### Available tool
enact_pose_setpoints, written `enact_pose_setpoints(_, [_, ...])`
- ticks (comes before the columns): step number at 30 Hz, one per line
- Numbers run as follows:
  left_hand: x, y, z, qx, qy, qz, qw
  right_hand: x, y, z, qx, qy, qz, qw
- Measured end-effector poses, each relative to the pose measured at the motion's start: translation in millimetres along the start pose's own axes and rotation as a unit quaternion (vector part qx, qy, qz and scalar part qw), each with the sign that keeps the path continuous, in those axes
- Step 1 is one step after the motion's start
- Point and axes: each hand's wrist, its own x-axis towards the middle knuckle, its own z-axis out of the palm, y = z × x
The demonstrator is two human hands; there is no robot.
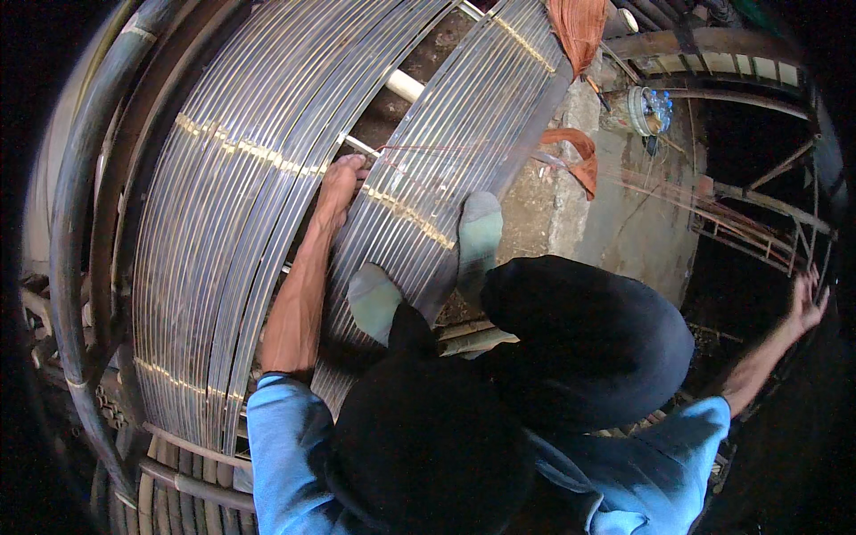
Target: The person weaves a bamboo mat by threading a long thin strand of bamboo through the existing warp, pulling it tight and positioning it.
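Observation:
My left hand point(341, 181) is low in the gap between two slatted panels, its fingers curled by a pale rod point(362, 147). What those fingers grip, if anything, is hidden. Thin reddish string point(419, 148) runs from near this hand across the right panel. The left panel point(232, 232) is made of long, close-set grey strips crossed by yellowish bindings point(250, 152); the right panel point(428, 169) is similar but narrower. Far out to the right, my right hand point(807, 303) is raised with fingers apart, somewhat blurred, near reddish strands point(713, 205); no object shows in it.
My socked feet point(480, 223) rest on and beside the right panel. Orange-brown cloth strips point(580, 160) lie at its far edge. Beyond stands a bucket point(640, 111) with blue-capped bottles. Thick curved pipes point(76, 214) line the left; a metal frame point(758, 209) stands at right.

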Motion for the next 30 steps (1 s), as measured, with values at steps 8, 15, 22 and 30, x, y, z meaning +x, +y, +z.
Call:
enact_pose_setpoints(8, [-8.3, -1.7, 5.0, -0.080, 0.001, 0.017, 0.997, 5.7, -57.2, -71.4, -0.659, -0.012, -0.036, 0.751])
enact_pose_setpoints(15, [-9.3, -7.2, 4.3, -0.172, 0.012, -0.001, 0.985, -94.1, 399.1, 259.8, -0.758, -0.399, -0.196, 0.477])
enact_pose_setpoints(22, [-11.7, -16.5, 1.1, -0.225, 0.033, 0.021, 0.974, -356.2, 620.6, 350.6, -0.537, -0.618, -0.166, 0.550])
enact_pose_setpoints(30, [-9.9, -21.2, 0.8, -0.215, 0.051, 0.028, 0.975, -363.8, 654.6, 348.6, -0.508, -0.567, -0.170, 0.626])
